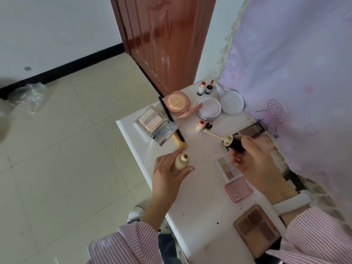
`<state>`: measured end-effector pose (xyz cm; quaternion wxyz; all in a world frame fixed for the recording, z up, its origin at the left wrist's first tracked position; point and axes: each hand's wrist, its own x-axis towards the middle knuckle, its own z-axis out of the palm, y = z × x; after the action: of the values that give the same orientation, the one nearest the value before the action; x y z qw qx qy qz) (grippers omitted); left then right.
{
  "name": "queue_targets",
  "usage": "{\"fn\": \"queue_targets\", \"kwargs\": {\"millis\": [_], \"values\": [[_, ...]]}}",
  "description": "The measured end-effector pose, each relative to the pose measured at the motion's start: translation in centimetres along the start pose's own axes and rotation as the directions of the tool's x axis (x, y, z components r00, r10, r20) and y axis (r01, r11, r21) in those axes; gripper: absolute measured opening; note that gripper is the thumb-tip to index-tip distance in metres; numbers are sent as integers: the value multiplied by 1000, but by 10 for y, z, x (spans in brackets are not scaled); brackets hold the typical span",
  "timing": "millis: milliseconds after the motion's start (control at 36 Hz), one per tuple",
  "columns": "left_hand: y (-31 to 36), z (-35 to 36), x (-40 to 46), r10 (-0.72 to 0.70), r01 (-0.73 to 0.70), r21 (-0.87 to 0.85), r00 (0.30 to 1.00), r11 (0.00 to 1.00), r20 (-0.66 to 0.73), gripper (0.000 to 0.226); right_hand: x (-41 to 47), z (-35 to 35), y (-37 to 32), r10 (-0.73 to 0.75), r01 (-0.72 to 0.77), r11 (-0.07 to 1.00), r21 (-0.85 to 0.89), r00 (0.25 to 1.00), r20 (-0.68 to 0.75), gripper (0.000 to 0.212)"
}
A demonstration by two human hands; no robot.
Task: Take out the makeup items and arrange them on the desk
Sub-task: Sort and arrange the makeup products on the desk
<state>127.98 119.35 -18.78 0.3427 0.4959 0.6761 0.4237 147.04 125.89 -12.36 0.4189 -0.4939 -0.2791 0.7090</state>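
Both sleeves [129, 242] are pink-and-white pinstriped shirt fabric, pushed up to leave the forearms bare. A pale grey band [293, 203] encircles the right forearm. Dark trousers [167, 244] and a white shoe [135, 213] appear below the left sleeve.

A brown door [167, 40] stands behind the desk's far corner, a pink curtain [297, 77] hangs along its right edge, crumpled plastic [28, 96] lies on the tiled floor [66, 159].
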Motion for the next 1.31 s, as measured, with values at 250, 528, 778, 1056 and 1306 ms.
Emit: {"fn": "queue_targets", "kwargs": {"millis": [250, 528, 778, 1056, 1306], "values": [[-10, -3, -8, -33, 27, -43, 989, 999, -143, 53, -8, 15, 48, 22, -8, 965, -263, 998, 50, 27], [-19, -12, -10, 9, 13, 81, 966, 997, -259, 49, 0, 38, 81, -184, 228, 639, -735, 973, 142, 24], [-24, -19, -10, 115, -103, 169, 991, 980, -66, 54, 11, 34, 96, -374, 402, 483, -778, 898, 232, 30], [-23, -17, -12, -16, 22, 140, 999, 990, -46, 47, 15, 37, 100, -430, 393, 294, -871, 869, 247, 33], [-23, -15, -7, 51, -49, 85, 999, 995, -20, 57, 25, 36, 105, -421, 429, 219, -877, 852, 311, 35]]}}
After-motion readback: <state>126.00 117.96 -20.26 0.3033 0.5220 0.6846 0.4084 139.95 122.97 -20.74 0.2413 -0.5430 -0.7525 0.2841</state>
